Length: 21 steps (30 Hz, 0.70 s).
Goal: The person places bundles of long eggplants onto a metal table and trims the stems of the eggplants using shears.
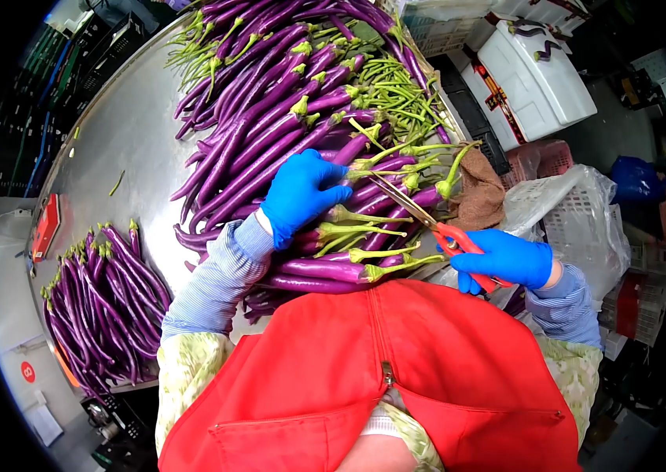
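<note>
Long purple eggplants point(270, 149) with green stems lie in a large heap on a metal table. My left hand point(301, 193), in a blue glove, is closed around an eggplant near its stem end, in the middle of the heap. Orange-handled scissors point(459, 242) are in my blue-gloved right hand point(506, 261). Their blades are apart and point up and left, with the tips close to the stem beside my left hand. More eggplants with long stems point(388, 271) lie just below the blades.
Cut green stems point(404, 98) are piled behind the heap. A second bunch of eggplants point(101, 303) lies at the table's left. On the right are a brown cloth point(478, 189), a plastic-lined crate point(577, 212) and a white foam box point(533, 79). The metal tabletop point(125, 134) shows at upper left.
</note>
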### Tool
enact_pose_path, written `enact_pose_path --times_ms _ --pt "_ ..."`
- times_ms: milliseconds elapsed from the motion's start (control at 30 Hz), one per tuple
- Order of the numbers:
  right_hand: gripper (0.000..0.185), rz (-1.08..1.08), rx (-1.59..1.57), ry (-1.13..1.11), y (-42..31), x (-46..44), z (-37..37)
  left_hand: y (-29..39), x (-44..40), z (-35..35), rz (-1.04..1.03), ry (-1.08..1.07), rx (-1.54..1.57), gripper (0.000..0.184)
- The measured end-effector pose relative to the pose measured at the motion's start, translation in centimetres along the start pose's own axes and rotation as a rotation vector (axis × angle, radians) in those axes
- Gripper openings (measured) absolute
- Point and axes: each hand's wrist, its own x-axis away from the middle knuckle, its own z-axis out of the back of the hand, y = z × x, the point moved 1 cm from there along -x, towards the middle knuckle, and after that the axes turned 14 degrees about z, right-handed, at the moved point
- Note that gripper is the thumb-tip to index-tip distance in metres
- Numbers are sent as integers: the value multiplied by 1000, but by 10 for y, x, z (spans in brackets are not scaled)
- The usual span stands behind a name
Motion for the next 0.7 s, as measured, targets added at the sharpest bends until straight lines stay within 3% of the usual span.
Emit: enact_pose_path --times_ms 433,633,700 --pt "34 45 212 41 10 -30 -15 4 5 -8 102 48 113 26" --pt "30 74 33 175 12 -24 -19 3 4 -6 125 26 200 21" --pt "29 80 10 174 6 -17 -9 0 -3 -3 217 15 265 32"
